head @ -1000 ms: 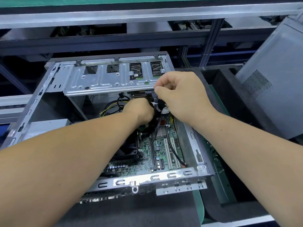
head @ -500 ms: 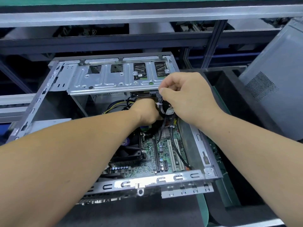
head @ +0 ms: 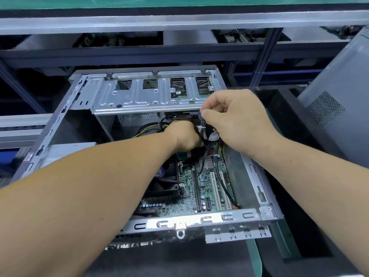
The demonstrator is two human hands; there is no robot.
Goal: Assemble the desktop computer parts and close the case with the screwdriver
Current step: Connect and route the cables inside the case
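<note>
The right hand point(head: 237, 120) has its fingers curled, thumb and forefinger pinched on the black connector point(head: 196, 113) at the top of the cable bundle point(head: 205, 132), just under the front edge of the drive cage point(head: 151, 94); the grip looks chosen to steer the plug toward a socket beneath that cage, though the socket itself is hidden. The left hand point(head: 184, 134) reaches in from the opposite side, knuckles up; its fingertips are tucked under the palm among the wires, so whether they pinch a cable or only steady it cannot be told. Its position suggests it is bracing or feeding the bundle while the right hand guides. Below both hands the motherboard point(head: 203, 188) lies flat in the open case point(head: 199, 218), with the cooling fan point(head: 165, 182) to its left and a black lead running down toward the near rail. The case sits on a dark mat point(head: 159, 258), tilted slightly in view. The side panel point(head: 339, 100) leans well apart at the right, evidently set aside until wiring is finished. No screwdriver is visible. Judged stage: cable connection, with closing not yet begun.
</note>
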